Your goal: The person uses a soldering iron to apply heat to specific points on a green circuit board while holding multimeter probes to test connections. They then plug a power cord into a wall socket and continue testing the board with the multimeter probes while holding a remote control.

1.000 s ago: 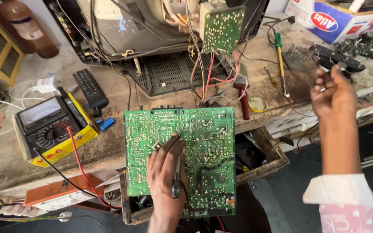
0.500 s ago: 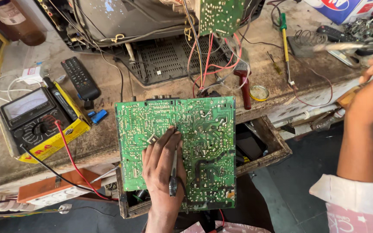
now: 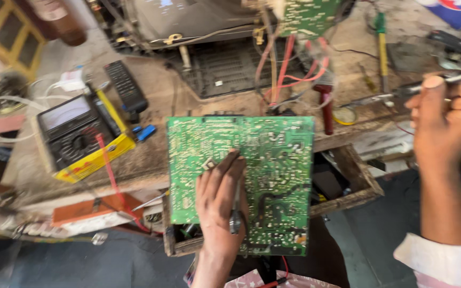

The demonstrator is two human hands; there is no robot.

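1. Head view, now: left hand lies flat on the green circuit board, fingers together and pressed down, w/ a thin dark tool tucked under them.
2. Board sits solder side up across a wooden drawer at the bench front, near edge tipped toward the person.
3. Right hand is up at the right edge, closed on a slim metal tool whose tip points left over the bench.
4. Change vs. 1 s ago: right hand was stretched far out to the cluttered bench corner; half a sec ago it was drawing back w/ the tool; now it's nearer and lower, tool gripped. Left hand and board haven't shifted.
5. Meaning: looks like tool pickup is done and the board's kept steady, ready for work on the solder side.
6. Around: yellow-cased meter w/ red lead at left, black remote behind it, red wires running from the open set behind the board.
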